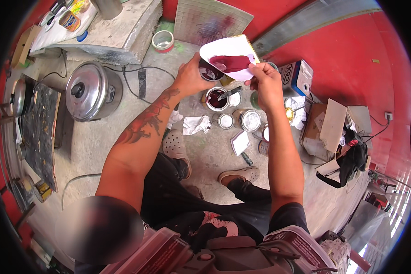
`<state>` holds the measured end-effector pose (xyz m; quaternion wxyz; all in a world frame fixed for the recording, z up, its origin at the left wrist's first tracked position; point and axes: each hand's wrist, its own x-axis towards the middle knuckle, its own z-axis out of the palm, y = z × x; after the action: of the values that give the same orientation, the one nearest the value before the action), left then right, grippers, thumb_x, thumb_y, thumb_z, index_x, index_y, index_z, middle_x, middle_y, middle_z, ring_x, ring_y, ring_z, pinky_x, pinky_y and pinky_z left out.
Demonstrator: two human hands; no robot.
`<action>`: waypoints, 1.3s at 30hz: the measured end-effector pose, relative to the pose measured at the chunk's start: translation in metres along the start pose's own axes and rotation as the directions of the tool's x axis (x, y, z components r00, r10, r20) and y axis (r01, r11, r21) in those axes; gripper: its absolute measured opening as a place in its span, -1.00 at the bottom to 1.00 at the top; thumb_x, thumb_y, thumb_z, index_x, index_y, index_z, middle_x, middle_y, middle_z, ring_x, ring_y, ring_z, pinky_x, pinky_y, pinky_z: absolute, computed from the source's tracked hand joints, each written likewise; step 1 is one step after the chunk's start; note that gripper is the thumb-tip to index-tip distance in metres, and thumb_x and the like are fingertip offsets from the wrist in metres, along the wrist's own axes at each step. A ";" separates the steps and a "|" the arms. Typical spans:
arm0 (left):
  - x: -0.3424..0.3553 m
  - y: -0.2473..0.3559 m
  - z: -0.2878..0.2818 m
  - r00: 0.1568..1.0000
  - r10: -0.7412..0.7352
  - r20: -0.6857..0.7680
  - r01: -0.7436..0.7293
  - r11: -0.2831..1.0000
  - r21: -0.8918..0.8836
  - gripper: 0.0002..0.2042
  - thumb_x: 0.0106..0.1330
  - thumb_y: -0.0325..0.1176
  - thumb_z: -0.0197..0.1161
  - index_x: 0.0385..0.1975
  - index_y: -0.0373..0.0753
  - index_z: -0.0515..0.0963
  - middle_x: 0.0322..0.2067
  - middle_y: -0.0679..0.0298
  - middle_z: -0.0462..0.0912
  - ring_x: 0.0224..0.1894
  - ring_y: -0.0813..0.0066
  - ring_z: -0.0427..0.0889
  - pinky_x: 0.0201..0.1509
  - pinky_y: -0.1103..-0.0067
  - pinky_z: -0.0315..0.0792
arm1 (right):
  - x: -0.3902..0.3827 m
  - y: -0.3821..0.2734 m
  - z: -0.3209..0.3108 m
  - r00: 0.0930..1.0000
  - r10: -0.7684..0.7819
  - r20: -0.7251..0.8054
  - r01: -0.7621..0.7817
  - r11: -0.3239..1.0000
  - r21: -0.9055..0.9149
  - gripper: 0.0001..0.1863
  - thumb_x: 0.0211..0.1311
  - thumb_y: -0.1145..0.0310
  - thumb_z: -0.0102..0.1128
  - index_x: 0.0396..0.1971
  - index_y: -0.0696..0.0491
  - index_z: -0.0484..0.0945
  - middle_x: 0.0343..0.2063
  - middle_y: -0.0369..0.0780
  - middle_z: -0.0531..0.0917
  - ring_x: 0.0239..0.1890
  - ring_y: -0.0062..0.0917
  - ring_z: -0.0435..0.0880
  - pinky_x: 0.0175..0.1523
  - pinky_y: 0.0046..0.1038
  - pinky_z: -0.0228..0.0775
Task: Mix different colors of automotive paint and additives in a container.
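My left hand [192, 75] is wrapped around the side of a can [209, 73] with dark red paint on its inside. Over the can's mouth tilts a white paper-like piece [219, 44], its middle covered in wet dark red paint. The fingers of my right hand [264, 82] pinch that piece at its right edge. Just below, on the floor, stands an open paint can [218, 99] of dark red paint, with a paintbrush [228, 93] lying across its rim. The white piece hides part of the held can.
Several closed tins [250, 120] and a white cloth [196, 124] lie near my feet. A large lidded pot [93, 91] stands at the left, a concrete block [123, 36] behind it. At the right are a metal canister [297, 77] and a cardboard box [331, 123]. Cords cross the floor.
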<state>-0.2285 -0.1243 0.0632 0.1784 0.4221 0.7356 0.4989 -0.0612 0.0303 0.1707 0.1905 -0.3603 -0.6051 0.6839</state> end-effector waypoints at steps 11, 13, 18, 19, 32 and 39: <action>-0.002 0.006 0.003 0.999 -0.007 0.037 0.009 0.999 -0.044 -0.12 -0.16 -0.12 0.63 0.23 -0.21 0.34 -0.01 0.08 0.71 0.06 0.07 0.70 0.20 0.21 0.44 | 0.003 -0.011 -0.007 0.999 -0.051 -0.016 0.051 0.999 0.014 -0.86 0.35 0.39 0.30 -0.33 0.14 0.56 -0.47 -0.23 0.70 -0.59 -0.66 0.62 -0.49 -0.61 0.28; -0.004 0.009 0.002 0.999 0.007 0.043 -0.005 0.999 -0.049 -0.13 -0.14 -0.13 0.63 0.23 -0.18 0.34 -0.01 0.09 0.71 0.06 0.07 0.71 0.19 0.22 0.46 | 0.002 -0.015 -0.003 0.998 -0.056 -0.012 0.056 0.998 0.039 -0.86 0.36 0.39 0.30 -0.33 0.14 0.56 -0.47 -0.23 0.70 -0.59 -0.66 0.61 -0.49 -0.62 0.28; -0.002 0.007 0.003 0.999 0.016 0.049 -0.014 0.999 -0.042 -0.10 -0.15 -0.13 0.63 0.26 -0.19 0.32 0.00 0.05 0.70 0.07 0.04 0.70 0.20 0.23 0.50 | -0.001 -0.017 -0.003 0.998 -0.055 0.017 0.055 0.998 0.017 -0.85 0.36 0.38 0.30 -0.34 0.13 0.56 -0.48 -0.25 0.70 -0.58 -0.67 0.62 -0.48 -0.63 0.28; -0.002 0.007 0.002 0.998 0.011 0.059 -0.010 1.000 -0.022 -0.09 -0.15 -0.13 0.63 0.27 -0.20 0.31 0.00 0.03 0.70 0.08 0.02 0.70 0.21 0.23 0.51 | -0.001 -0.016 -0.004 0.998 -0.058 0.035 0.058 0.998 -0.003 -0.84 0.36 0.37 0.31 -0.34 0.13 0.56 -0.48 -0.26 0.69 -0.58 -0.67 0.63 -0.48 -0.63 0.28; -0.001 0.005 0.002 0.998 -0.002 0.070 0.001 1.000 0.015 -0.09 -0.16 -0.14 0.63 0.27 -0.25 0.33 0.04 -0.02 0.68 0.13 -0.02 0.66 0.25 0.22 0.48 | -0.006 -0.002 -0.008 1.000 -0.016 -0.010 0.015 0.997 -0.072 -0.85 0.35 0.34 0.32 -0.35 0.07 0.57 -0.48 -0.33 0.68 -0.60 -0.72 0.62 -0.52 -0.67 0.17; -0.003 0.003 0.006 0.997 -0.017 0.078 0.018 1.000 -0.020 -0.08 -0.16 -0.10 0.65 0.27 -0.25 0.34 0.05 0.01 0.69 0.13 0.01 0.67 0.26 0.22 0.47 | -0.008 0.014 -0.010 0.999 0.041 -0.036 -0.043 0.998 -0.052 -0.85 0.34 0.33 0.32 -0.35 0.05 0.57 -0.49 -0.33 0.68 -0.60 -0.73 0.61 -0.56 -0.69 0.12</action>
<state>-0.2215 -0.1228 0.0624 0.2155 0.4329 0.7267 0.4880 -0.0464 0.0289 0.1590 0.1772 -0.3897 -0.6117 0.6652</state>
